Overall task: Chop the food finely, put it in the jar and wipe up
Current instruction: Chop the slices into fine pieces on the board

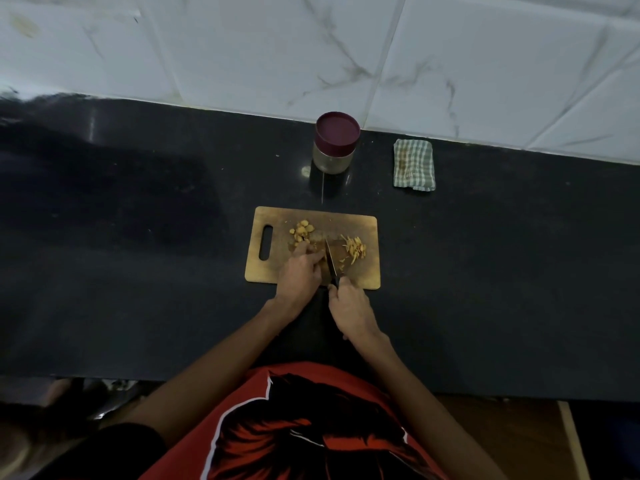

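Food on the chopping board [263,271], two lots: whole pale-yellow pieces [302,231] toward the board's far edge near the handle slot, and cut slivers [355,250] toward its far right corner. Between them the knife [330,261], blade pointing away from the person, edge down on the board.

Left hand [300,271] rests on the board just left of the blade, fingertips bent onto something being cut; the piece itself is hidden under the fingers. Right hand [349,308] at the board's near edge, grip closed round the knife handle.

Step in hand, by my reading: chopping, well short of done. The whole pile is uncut and the slivers are long, not yet fine. Next move calls for short strokes, left fingertips kept back from the blade, then a cross-cut through the slivers.

Jar [335,143] stands beyond the board near the worktop's back edge, maroon lid on, so it must be opened before filling. Folded checked cloth [414,164] just right of it, untouched.

Black worktop [138,237] and tiled wall [242,46] behind. No readable writing or brand anywhere; the jar shows no label.
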